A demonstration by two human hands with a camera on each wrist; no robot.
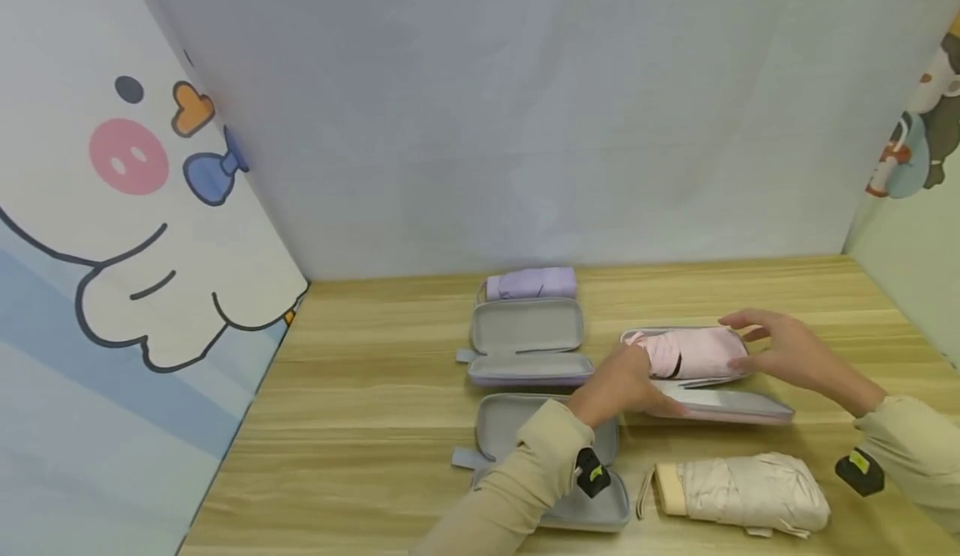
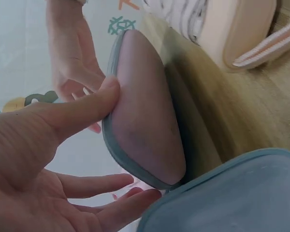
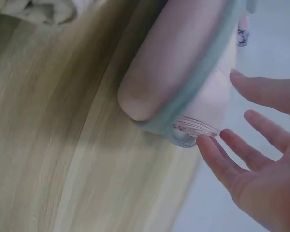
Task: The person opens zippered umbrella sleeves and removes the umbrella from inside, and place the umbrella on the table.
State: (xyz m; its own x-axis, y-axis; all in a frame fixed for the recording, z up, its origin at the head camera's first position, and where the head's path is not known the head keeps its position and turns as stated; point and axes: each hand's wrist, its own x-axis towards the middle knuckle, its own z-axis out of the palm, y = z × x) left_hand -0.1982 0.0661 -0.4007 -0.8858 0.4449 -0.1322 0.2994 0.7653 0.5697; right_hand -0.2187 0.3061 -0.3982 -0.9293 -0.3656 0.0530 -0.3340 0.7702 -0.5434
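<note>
A pink folded umbrella [image 1: 701, 352] lies in the far half of an opened pink zip case [image 1: 738, 410]. My left hand [image 1: 626, 383] is at the case's left end. In the left wrist view its thumb [image 2: 99, 99] touches the grey zip rim of the tilted near half, and its other fingers stretch out below. My right hand [image 1: 787, 348] is at the umbrella's right end, fingers spread and loosely bent. The right wrist view shows its fingertips [image 3: 205, 142] close to the umbrella's end; whether they touch is unclear.
A cream folded umbrella [image 1: 750, 489] lies in front of the pink case. To the left, an opened purple case [image 1: 528, 327] has a purple umbrella [image 1: 532, 283] behind it. An opened grey case [image 1: 585, 502] is partly hidden by my left arm. Walls border the wooden table [image 1: 360, 423].
</note>
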